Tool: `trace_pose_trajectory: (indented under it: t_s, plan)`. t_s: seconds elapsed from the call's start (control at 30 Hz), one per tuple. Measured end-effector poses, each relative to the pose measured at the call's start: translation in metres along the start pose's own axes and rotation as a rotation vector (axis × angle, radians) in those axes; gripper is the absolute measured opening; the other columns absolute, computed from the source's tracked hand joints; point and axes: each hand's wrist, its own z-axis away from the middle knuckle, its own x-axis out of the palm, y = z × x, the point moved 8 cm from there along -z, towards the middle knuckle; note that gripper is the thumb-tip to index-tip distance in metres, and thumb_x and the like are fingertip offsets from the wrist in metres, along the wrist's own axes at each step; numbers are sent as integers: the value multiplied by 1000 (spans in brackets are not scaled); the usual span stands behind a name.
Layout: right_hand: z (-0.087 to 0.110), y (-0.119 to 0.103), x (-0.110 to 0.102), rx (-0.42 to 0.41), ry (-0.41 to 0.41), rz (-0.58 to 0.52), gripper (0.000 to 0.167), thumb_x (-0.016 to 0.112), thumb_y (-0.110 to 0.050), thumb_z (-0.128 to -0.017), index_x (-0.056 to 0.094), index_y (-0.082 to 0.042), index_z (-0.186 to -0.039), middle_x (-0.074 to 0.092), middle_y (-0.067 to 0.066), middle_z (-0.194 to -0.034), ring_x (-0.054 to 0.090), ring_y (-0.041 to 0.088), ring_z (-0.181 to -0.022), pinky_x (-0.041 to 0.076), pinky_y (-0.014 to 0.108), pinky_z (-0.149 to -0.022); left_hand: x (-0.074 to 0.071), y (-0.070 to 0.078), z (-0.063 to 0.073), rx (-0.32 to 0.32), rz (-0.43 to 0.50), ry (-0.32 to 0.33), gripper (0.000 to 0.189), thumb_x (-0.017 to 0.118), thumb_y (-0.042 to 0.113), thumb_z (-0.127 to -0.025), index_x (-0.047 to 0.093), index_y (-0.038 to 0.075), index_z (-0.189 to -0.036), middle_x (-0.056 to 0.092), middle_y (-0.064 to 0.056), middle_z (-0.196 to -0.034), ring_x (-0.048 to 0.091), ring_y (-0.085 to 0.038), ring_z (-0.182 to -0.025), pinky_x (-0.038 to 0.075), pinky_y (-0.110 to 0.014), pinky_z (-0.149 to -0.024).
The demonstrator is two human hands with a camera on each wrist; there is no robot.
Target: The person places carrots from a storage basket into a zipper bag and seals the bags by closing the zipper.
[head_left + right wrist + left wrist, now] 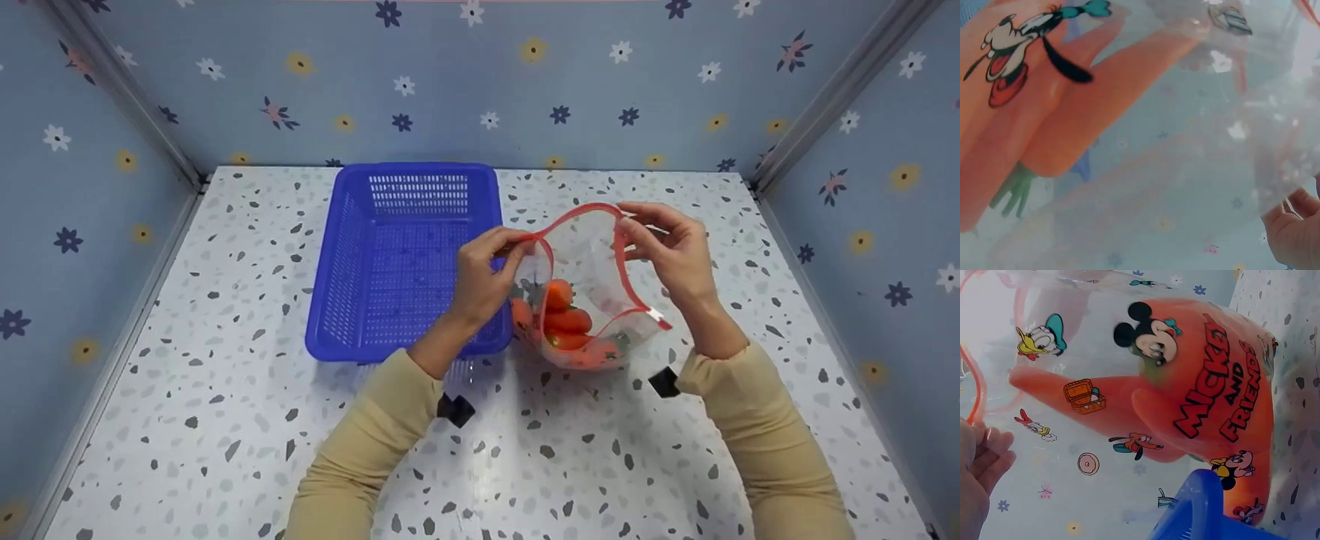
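Observation:
A clear plastic zipper bag point(592, 262) with a red rim stands with its mouth spread wide, right of the basket. Several orange carrots point(568, 321) lie in its bottom; a green stem end point(1013, 191) shows in the right wrist view. My left hand point(484, 276) pinches the rim's left side between thumb and fingers. On the opposite side, my right hand point(681, 251) grips the rim near the back. A white zipper slider point(657, 316) hangs at the bag's right front corner. Cartoon prints point(1157, 337) and lettering cover the bag's wall.
A blue plastic basket point(322, 300) with slotted walls stands left of the bag, close against it, and nothing shows inside. The speckled white tabletop point(225, 420) is bounded by flower-patterned panels point(450, 82) at the back and sides.

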Motion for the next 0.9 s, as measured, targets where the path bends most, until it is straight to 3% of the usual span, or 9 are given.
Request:
trace_pose_trajectory:
  t_s: [0.2, 0.33, 0.43, 0.57, 0.7, 0.8, 0.9]
  plan:
    - [10, -13, -1, -18, -136, 20, 25, 49, -1, -89, 57, 7, -111, 61, 16, -98, 60, 23, -84, 51, 28, -70, -1, -3, -2, -13, -2, 99, 4, 58, -9, -80, 61, -12, -79, 60, -17, -71, 61, -21, -62, 51, -27, -56]
    - [21, -25, -5, -79, -224, -36, 28, 42, -1, -92, 53, 10, -115, 58, 18, -107, 57, 26, -96, 47, 29, -81, -1, -11, -2, -96, 32, 147, 5, 57, -7, -81, 59, -12, -80, 59, -18, -72, 60, -23, -60, 51, -26, -53]
    - [29, -32, -10, -134, -233, -51, 31, 41, -9, -94, 51, 12, -115, 56, 20, -111, 54, 28, -101, 44, 32, -85, 0, -19, -3, -166, 89, 166, 8, 55, -6, -83, 58, -13, -81, 58, -20, -73, 60, -27, -60, 51, -28, -54]
    - [38, -36, -16, -193, -208, -23, 36, 48, -14, -92, 50, 14, -114, 56, 22, -112, 52, 29, -104, 44, 31, -84, 0, -31, -4, -243, 161, 192, 10, 53, -6, -85, 56, -14, -81, 58, -23, -73, 60, -31, -60, 52, -30, -54]
    - [46, -37, -18, -216, -149, 2, 32, 56, 6, -83, 50, 16, -113, 56, 23, -111, 52, 29, -103, 46, 28, -80, 0, -40, -4, -294, 199, 220, 10, 52, -6, -85, 55, -15, -81, 57, -25, -73, 59, -33, -59, 52, -31, -54]
    - [50, -34, -23, -219, -73, -1, 37, 58, 18, -75, 51, 16, -111, 56, 22, -109, 54, 28, -99, 46, 28, -80, 2, -58, 0, -318, 219, 249, 10, 53, -4, -85, 56, -13, -81, 58, -22, -74, 61, -26, -58, 52, -32, -53]
    - [55, -27, -30, -221, 33, -26, 35, 58, 19, -73, 53, 16, -108, 58, 21, -106, 56, 26, -94, 47, 27, -78, 4, -76, 3, -345, 233, 278, 9, 54, -3, -85, 56, -11, -82, 58, -18, -74, 60, -16, -57, 52, -31, -52]
